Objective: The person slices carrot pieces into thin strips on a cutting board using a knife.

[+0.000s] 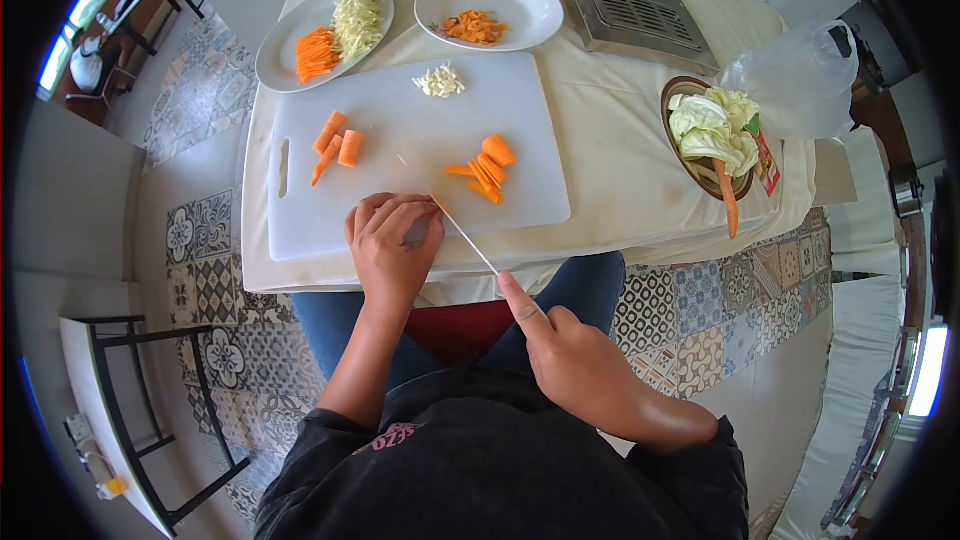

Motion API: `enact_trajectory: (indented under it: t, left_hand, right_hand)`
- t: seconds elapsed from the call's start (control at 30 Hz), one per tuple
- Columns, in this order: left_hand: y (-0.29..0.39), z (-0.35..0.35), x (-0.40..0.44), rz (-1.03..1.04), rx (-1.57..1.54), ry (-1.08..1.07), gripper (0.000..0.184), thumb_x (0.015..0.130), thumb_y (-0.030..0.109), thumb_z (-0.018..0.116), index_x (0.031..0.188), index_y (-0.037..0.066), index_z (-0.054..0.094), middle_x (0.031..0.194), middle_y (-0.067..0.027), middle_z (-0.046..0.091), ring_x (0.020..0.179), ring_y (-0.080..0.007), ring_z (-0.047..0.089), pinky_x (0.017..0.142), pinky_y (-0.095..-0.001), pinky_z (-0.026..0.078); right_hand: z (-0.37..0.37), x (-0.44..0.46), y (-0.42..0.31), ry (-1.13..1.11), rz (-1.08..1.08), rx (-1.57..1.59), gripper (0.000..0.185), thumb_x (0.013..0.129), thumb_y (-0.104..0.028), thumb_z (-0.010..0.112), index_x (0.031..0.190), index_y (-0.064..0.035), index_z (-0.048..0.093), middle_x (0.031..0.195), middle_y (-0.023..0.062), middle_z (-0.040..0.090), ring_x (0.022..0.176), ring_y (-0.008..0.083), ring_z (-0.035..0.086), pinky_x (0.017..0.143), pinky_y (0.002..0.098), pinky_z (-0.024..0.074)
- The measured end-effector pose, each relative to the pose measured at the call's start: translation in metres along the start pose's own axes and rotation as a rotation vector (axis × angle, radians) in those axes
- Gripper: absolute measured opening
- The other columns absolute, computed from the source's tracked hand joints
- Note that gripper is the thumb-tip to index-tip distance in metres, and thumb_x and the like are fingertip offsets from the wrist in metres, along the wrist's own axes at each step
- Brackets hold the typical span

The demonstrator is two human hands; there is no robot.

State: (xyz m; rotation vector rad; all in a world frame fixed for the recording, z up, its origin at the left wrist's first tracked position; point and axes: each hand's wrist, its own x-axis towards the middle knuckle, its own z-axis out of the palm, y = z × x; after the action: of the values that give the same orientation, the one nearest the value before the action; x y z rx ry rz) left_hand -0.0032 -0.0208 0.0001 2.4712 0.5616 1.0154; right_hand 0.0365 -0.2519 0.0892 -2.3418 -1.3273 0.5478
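My right hand [575,355] grips a knife [470,238], its index finger stretched along the spine. The blade slants up and left over the front edge of the white cutting board [340,210]. Beside the blade, my left hand [392,240] is closed with bent fingertips on the board. A little orange shows at those fingertips, seemingly a carrot piece, mostly hidden. Carrot chunks [349,148] lie on the board's left, and carrot slices [484,175] with a thicker chunk on its right. Chopped white bits, perhaps garlic [440,81], form a small pile at the back.
Behind the board stand a plate [275,65] of shredded carrot and cabbage and a flowered dish [535,30] with orange peelings. At right are a brown bowl [672,100] of cabbage with a carrot, a plastic bag [790,85] and a metal stove [650,25].
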Motion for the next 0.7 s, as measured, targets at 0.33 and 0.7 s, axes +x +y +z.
enact_trajectory:
  t: [0.33, 0.7]
  left_hand:
    - [-0.002, 0.000, 0.000, 0.001, -0.036, 0.022, 0.012, 0.072, 0.010, 0.081, 0.083, 0.013, 0.075, 0.091, 0.0059, 0.076, 0.098, -0.0176, 0.064, 0.093, -0.0364, 0.042]
    - [-0.002, 0.001, -0.002, -0.027, -0.021, 0.039, 0.010, 0.072, 0.011, 0.080, 0.080, 0.012, 0.073, 0.092, 0.0053, 0.075, 0.099, -0.0182, 0.064, 0.095, -0.0376, 0.042]
  right_hand:
    - [0.004, 0.027, 0.001, -0.013, -0.004, -0.023, 0.074, 0.092, -0.001, 0.054, 0.160, -0.0092, 0.026, 0.079, 0.0201, 0.058, 0.059, 0.0344, 0.062, 0.057, 0.0414, 0.0547]
    - [0.018, 0.023, 0.004, 0.043, -0.040, -0.179, 0.073, 0.092, -0.004, 0.054, 0.160, -0.0123, 0.029, 0.078, 0.0176, 0.056, 0.056, 0.0304, 0.061, 0.053, 0.0392, 0.0536]
